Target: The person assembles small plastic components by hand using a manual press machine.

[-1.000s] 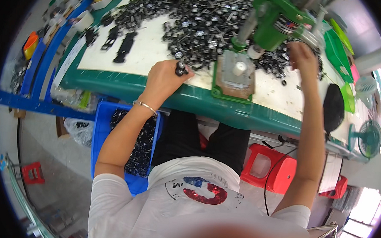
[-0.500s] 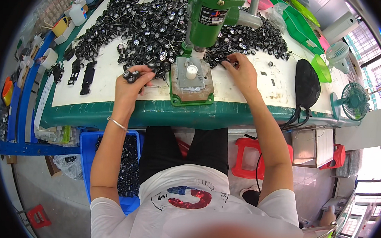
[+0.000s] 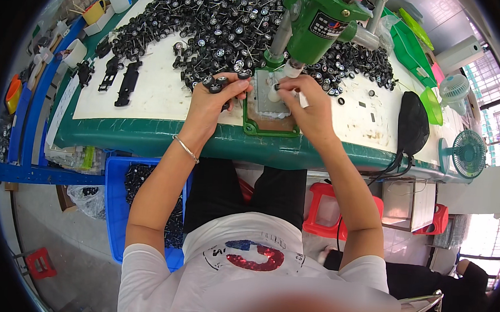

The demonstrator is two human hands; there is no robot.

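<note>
My left hand (image 3: pixel 210 104) is closed around several small black toy wheels (image 3: pixel 216 87), just left of the green hand press (image 3: pixel 318 32). My right hand (image 3: pixel 310 108) pinches a small black part, apparently a toy wheel (image 3: pixel 277 87), at the top of the white post (image 3: pixel 273 95). That post stands on the grey plate (image 3: pixel 263 103) of the press base, under the ram (image 3: pixel 293 68). Fingers partly cover the part, so whether it sits on the post is unclear. Behind both hands spreads a big heap of black wheels (image 3: pixel 223 27), many on metal axles.
Black toy chassis pieces (image 3: pixel 129 84) lie on the table at left. A black bag (image 3: pixel 414 125) and green fans (image 3: pixel 468 154) are at right. Below the table are a blue bin (image 3: pixel 115 205) of dark parts and a red stool (image 3: pixel 319 210). Someone in black (image 3: pixel 441 290) is at lower right.
My right hand has left the wheel heap beside the press and come to the post with a small black part. My left hand, still holding wheels, is closer to the base. The view has shifted.
</note>
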